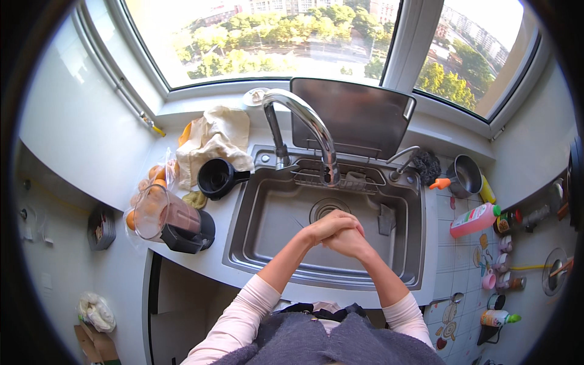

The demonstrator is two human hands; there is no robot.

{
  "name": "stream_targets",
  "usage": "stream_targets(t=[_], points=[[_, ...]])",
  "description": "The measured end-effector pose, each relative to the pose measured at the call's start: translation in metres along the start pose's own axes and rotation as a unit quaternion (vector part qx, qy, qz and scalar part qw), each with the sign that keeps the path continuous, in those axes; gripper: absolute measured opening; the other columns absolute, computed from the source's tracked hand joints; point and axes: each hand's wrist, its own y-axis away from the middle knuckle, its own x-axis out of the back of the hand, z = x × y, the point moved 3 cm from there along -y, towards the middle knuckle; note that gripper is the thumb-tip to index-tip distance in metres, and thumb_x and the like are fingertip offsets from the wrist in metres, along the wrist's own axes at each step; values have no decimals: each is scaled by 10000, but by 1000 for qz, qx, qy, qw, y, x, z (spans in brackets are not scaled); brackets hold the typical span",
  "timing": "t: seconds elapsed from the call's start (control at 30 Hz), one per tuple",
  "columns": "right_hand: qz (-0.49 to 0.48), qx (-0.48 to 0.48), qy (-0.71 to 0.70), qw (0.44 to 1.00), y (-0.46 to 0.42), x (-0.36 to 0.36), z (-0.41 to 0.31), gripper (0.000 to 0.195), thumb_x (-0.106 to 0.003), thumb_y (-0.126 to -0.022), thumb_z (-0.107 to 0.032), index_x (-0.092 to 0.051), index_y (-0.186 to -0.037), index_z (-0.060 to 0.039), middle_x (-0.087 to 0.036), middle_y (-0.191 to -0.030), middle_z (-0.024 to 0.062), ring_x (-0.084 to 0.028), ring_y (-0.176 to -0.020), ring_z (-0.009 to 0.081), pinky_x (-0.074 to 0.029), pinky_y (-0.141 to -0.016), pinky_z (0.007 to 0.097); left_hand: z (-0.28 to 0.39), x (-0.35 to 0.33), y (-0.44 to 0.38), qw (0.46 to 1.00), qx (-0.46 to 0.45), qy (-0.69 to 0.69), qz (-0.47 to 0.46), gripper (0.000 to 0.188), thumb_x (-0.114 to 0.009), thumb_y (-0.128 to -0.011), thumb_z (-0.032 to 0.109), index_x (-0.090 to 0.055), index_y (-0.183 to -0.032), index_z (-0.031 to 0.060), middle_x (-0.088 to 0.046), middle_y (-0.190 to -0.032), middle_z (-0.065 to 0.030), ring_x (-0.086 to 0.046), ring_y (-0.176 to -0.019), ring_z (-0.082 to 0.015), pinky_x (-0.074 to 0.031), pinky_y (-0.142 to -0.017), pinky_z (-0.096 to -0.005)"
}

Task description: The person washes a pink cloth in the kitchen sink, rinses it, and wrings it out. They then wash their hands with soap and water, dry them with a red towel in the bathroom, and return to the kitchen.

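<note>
Over the stainless-steel sink (278, 228), my two hands are pressed together. My left hand (332, 223) lies on top, its fingers wrapped over my right hand (349, 242). Most of the right hand's fingers are hidden beneath it. No object shows in either hand. Just beyond them is the drain (327, 207), partly covered from view by the left hand. A chrome faucet (315, 123) arches over the basin from the back, its spout ending above the drain; no water stream is visible.
Left of the sink stand a blender jug (175, 214) with pinkish contents, a black round-bodied part with a handle (219, 178) and a cream cloth (219, 132). A wire rack (319, 178) spans the sink's back. Rightward are a metal pot (464, 175) and a pink-liquid bottle (474, 220).
</note>
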Motion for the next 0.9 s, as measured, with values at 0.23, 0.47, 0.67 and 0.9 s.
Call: stream_targets(t=[0.23, 0.47, 0.67, 0.9], points=[[175, 208, -255, 928, 7, 31, -64, 241, -542, -884, -76, -597, -660, -9, -560, -537, 65, -525, -458, 137, -412, -464, 245, -10, -5, -20, 902, -191, 387, -32, 332, -417, -920, 272, -566, -962, -21, -583, -967, -168, -567, -941, -259, -477, -834, -359], [566, 189, 65, 800, -50, 43, 33, 288, -505, -922, -356, -566, -887, -77, -504, -734, 66, -482, -602, 197, -415, -603, 335, -62, -20, -47, 888, -73, 425, 160, 570, -383, -942, 515, -396, -1283, 58, -485, -1228, -105, -512, -1083, -233, -456, -891, -375], [340, 29, 154, 927, -27, 2, -17, 370, -521, -917, -204, -482, -1233, -16, -521, -1223, 180, -483, -1134, 274, -366, -955, 404, -75, 20, -47, 843, -123, 499, 159, 651, -529, -850, 570, -469, -1185, 15, -560, -940, -85, -562, -805, -181, -475, -631, -279], [327, -75, -367, 867, -64, 15, 28, 482, -494, -932, -402, -443, -564, -95, -354, -426, 12, -380, -373, 147, -380, -462, 305, -129, 20, -57, 876, -12, 394, 277, 210, -521, -926, 242, -495, -1119, 162, -552, -1001, -11, -565, -905, -133, -486, -749, -295]])
